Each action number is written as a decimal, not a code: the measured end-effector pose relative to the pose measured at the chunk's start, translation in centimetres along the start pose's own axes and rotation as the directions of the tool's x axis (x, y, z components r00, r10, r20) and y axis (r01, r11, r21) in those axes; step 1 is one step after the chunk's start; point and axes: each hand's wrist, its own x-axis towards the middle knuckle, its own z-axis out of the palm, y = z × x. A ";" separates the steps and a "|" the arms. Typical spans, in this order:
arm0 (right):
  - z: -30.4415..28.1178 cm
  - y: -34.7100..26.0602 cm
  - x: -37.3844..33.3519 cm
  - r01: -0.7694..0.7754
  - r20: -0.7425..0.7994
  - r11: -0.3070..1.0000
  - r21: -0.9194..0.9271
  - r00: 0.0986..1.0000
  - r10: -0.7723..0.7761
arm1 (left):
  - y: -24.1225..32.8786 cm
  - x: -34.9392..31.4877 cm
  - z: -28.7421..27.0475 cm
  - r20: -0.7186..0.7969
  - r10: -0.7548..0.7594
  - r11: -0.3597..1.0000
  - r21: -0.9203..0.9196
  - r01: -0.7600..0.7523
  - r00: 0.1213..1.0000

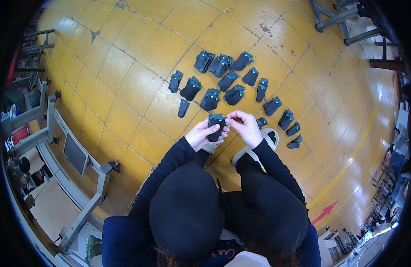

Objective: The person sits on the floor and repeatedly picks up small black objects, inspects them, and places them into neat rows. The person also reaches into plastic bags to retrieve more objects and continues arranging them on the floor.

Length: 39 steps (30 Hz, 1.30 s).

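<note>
My left hand (202, 135) is wrapped round a dark, flat, sock-like piece (215, 131) with a grey-green top end, its thumb lying across the front. My right hand (245, 128) pinches at the upper right corner of that piece; whatever small part is between its fingertips is too small to make out. On the floor ahead lie several similar pieces, some in small piles, such as a pile (210, 99) just beyond my hands and a single one (183, 108) to the left. Each shows a small pale label near its top.
Yellow floor tiles (165, 49) spread all round. At the left stand grey metal frames (87, 213) with a dark panel (75, 153). More metal legs (339, 20) are at the far right. A red arrow (324, 212) marks the floor. My light shoes (270, 138) are close to the pieces.
</note>
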 end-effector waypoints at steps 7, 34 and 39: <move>-0.3 0.4 0.1 0.001 -0.066 1.000 -0.005 0.998 -0.001 | 0.4 0.1 0.2 -0.049 0.008 0.999 -0.038 -0.010 0.999; -0.8 -14.6 -3.8 0.006 0.353 0.980 0.199 0.933 -0.077 | 7.2 -6.6 8.5 0.147 0.269 0.948 0.131 -0.289 0.952; -0.5 -15.4 -4.5 0.003 0.409 0.981 0.194 0.909 -0.083 | 7.8 -7.3 9.1 0.257 0.210 0.962 0.116 -0.246 0.943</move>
